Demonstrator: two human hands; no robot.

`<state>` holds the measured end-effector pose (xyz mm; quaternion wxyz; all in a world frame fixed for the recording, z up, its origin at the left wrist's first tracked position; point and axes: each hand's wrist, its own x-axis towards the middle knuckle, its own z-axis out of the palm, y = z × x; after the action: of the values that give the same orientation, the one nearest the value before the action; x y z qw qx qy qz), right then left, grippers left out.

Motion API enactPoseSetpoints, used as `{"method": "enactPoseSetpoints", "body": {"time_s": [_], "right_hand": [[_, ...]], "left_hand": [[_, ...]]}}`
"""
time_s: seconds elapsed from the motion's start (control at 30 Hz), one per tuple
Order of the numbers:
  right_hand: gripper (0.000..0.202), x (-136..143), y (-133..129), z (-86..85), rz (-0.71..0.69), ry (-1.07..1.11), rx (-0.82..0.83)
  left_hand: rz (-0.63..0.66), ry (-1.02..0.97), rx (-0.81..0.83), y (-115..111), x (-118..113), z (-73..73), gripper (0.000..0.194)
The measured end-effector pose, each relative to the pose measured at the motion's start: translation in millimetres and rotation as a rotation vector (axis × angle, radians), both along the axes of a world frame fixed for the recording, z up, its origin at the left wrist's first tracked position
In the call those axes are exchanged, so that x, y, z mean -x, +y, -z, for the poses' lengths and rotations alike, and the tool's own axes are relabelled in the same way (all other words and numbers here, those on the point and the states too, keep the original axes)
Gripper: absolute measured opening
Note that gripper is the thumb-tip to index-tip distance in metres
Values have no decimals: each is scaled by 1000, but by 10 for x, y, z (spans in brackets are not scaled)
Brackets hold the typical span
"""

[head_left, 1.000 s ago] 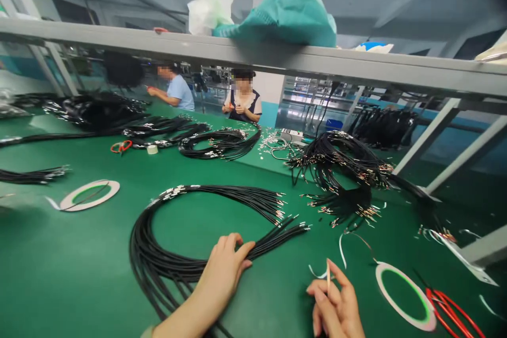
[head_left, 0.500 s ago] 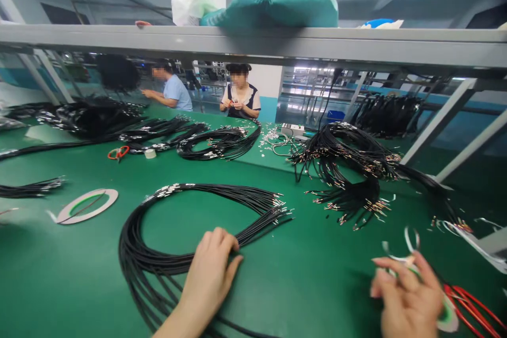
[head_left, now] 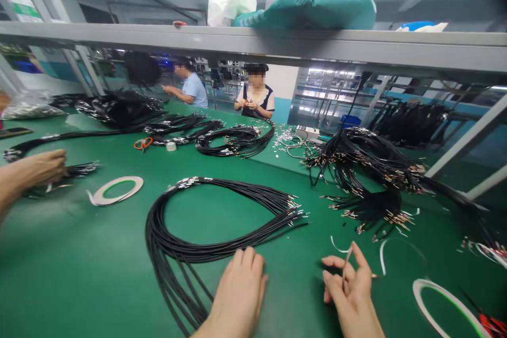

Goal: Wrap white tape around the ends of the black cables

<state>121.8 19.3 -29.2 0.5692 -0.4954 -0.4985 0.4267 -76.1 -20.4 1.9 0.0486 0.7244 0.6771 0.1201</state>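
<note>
My left hand (head_left: pixel 240 293) lies palm down, fingers stretched out, on the green table just below a looped bundle of black cables (head_left: pixel 178 245) with bare metal ends. Its fingertips are at the bundle's lower edge, and whatever is beneath the palm is hidden. To the right, my right hand (head_left: pixel 350 293) is raised with its fingers curled around a thin brownish strip (head_left: pixel 346 265) whose kind I cannot make out. A curled white strip of tape (head_left: pixel 382 256) shows beside that hand. Nearby at the lower right lies a roll of white-and-green tape (head_left: pixel 420 293).
Another person's hand (head_left: pixel 47 166) reaches in from the left over short black cables (head_left: pixel 81 170). A second tape roll (head_left: pixel 137 185), orange-handled scissors (head_left: pixel 143 143) and a cable pile (head_left: pixel 356 153) lie around. A grey shelf beam (head_left: pixel 277 42) crosses above; two co-workers sit beyond.
The view has swung left. My right hand has moved inward from beside the tape roll, with a thin strip in it. Another person's hand has come into view at the left.
</note>
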Motion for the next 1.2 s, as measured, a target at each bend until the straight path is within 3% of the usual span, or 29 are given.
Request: {"method": "enactPoseSetpoints", "body": {"time_s": [0.07, 0.23, 0.37, 0.53, 0.9, 1.07, 1.2], "right_hand": [[85, 26, -3, 72, 1, 25, 16], [81, -113, -4, 118, 37, 66, 31], [78, -120, 10, 130, 42, 43, 46], [78, -144, 7, 148, -10, 80, 53], [76, -140, -4, 93, 12, 88, 76], [75, -105, -25, 38, 26, 54, 92], [79, -109, -33, 100, -27, 64, 92]], "left_hand": [[-64, 50, -47, 83, 78, -70, 24], [-112, 193, -88, 76, 76, 10, 26], [-195, 304, -125, 40, 83, -14, 28], [-189, 314, -102, 38, 82, -57, 27], [-222, 214, -99, 77, 114, -85, 22], [-84, -9, -29, 53, 59, -54, 14], [-9, -147, 26, 22, -10, 23, 6]]}}
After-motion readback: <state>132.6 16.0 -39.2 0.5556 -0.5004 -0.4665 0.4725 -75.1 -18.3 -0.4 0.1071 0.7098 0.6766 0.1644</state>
